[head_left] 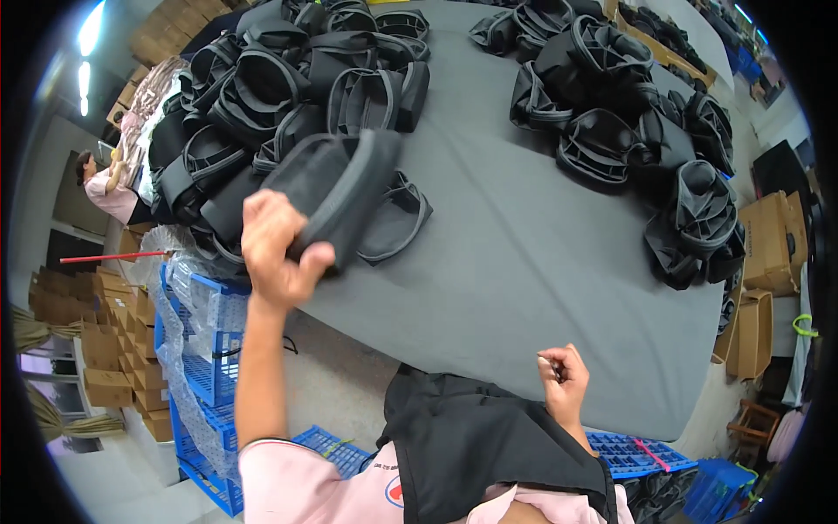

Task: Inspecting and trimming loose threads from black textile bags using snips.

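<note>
My left hand (275, 249) is raised at the left side of the table, gripping the edge of a black fabric case (353, 196) with a thick rim. The case is tilted and slightly smeared by motion. Behind it, a large heap of similar black cases (262, 87) covers the table's far left. One open case (397, 223) lies just beyond the held one. Close to the table's near edge, my right hand (567, 384) is curled closed around something small and dark, mostly hidden by the fingers.
A second heap of black cases (602, 140) lies along the right of the grey-covered table (497, 236). Blue plastic crates (214, 341) stand at the left with bubble wrap. Cardboard boxes (768, 244) are on the right. Another person (113, 188) is at the far left.
</note>
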{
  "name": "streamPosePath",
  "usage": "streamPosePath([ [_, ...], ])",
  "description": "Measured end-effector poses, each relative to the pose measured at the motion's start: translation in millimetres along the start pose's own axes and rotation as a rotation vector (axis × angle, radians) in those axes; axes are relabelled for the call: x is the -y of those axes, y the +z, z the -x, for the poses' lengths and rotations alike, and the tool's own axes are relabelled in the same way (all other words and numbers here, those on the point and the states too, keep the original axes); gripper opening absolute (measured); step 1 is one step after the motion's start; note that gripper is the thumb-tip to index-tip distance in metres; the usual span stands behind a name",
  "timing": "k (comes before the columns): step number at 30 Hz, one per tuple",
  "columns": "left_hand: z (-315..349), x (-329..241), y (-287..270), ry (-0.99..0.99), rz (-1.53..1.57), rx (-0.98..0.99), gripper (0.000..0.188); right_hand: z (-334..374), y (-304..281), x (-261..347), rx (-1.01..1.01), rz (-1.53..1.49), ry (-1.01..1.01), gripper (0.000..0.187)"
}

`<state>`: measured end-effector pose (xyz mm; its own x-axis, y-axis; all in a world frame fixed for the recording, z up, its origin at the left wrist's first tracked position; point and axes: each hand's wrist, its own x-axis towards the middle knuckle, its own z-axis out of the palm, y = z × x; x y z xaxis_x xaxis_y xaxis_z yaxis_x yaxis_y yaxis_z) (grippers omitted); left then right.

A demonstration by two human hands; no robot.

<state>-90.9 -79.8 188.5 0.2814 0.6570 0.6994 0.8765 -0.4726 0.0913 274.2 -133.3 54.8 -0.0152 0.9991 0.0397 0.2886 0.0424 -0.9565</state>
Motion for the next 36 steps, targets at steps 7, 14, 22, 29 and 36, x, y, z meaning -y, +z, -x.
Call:
streamPosePath([
  [7,87.4,59.8,22.8,-0.408,-0.557,0.451,0.04,10.4,5.4,-32.2,0.092,-0.131,0.194,0.006],
  [14,83.4,56.0,29.1,-0.516,-0.557,0.295,0.05,1.4,1.3,-28.1,0.152,-0.352,0.369,0.006],
  [22,-1.4,-13.9,48.2,-0.277,-0.295,-0.026,0.048,-15.2,-2.2,-16.1,0.169,-0.429,0.445,0.015],
  [29,-24.5,-65.2,90.3,-0.185,0.043,-0.067,0.064,-11.7,-4.5,-20.9,0.138,-0.623,0.377,0.029],
  [36,-74.7,-84.0,85.2,0.016,0.11,-0.348,0.066,-87.3,-23.3,57.7,0.078,-0.155,-0.744,0.042],
])
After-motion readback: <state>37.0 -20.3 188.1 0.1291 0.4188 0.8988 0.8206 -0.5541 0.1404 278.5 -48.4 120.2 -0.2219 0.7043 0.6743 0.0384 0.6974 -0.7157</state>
